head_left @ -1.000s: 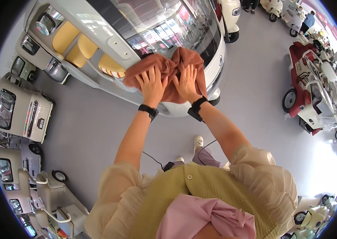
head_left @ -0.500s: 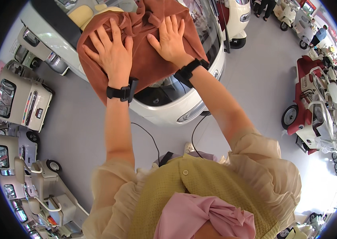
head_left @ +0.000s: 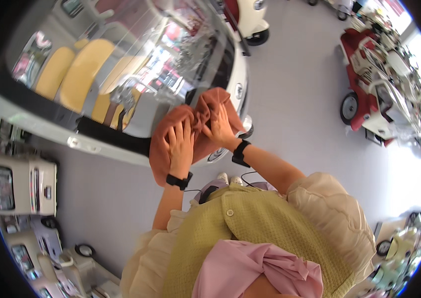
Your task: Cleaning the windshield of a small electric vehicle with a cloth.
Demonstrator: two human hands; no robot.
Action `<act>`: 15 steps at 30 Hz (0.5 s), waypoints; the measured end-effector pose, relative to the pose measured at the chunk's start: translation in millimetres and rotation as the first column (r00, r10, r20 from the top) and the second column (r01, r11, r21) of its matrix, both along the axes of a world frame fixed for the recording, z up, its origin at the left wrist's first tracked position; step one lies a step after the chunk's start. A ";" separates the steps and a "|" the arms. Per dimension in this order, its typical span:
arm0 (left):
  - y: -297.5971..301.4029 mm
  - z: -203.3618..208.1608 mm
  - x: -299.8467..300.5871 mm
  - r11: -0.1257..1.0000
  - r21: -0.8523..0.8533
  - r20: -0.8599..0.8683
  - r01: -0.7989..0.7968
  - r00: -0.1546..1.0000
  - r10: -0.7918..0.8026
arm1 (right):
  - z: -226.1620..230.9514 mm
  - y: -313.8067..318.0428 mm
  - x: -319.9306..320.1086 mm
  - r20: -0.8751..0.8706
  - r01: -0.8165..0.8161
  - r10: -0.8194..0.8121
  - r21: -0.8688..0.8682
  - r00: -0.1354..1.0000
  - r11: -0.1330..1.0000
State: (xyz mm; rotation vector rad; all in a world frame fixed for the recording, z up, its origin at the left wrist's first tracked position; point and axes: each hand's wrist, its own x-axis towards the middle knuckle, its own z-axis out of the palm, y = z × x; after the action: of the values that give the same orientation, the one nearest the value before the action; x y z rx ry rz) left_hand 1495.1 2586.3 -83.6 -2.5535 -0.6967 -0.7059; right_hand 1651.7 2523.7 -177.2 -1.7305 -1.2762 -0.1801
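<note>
A rust-brown cloth lies bunched on the lower front end of a small white vehicle, below its windscreen. My left hand presses on the left part of the cloth, fingers stretched out and slightly apart. Close beside it, my right hand lies on the right part, with long fingers and the thumb held away. Folds gather between the two hands. Each wrist wears a black strap with a small block.
Yellow seats show through the windscreen. A red and white three-wheeler stands to the right, beside rows of scooters. Pale small vehicles line the left. A thin black cable runs near my shoes on the grey floor.
The cloth has come nearer to me and bunched up smaller, with both hands still on it and closer together. More of the windscreen and seats shows. My view has shifted.
</note>
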 end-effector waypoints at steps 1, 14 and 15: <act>-5.7 -6.7 1.8 0.998 -0.067 -0.115 -0.022 0.993 0.014 | -8.7 -12.3 2.0 0.008 0.015 -0.015 -0.080 1.000 0.997; 7.7 8.5 108.7 0.888 -0.361 0.132 0.284 0.958 -0.253 | 9.0 16.3 77.5 -0.314 0.132 -0.119 0.020 0.942 0.991; 5.7 1.8 109.1 0.876 -0.375 0.123 0.302 0.953 -0.275 | 0.5 11.7 75.0 -0.281 0.129 -0.118 0.020 0.953 0.991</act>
State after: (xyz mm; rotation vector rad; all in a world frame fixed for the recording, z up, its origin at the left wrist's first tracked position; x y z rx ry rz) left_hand 1604.3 2592.0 -81.9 -3.0602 -0.5201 -0.8185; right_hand 1726.7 2535.4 -176.7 -1.7337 -0.9543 -0.0298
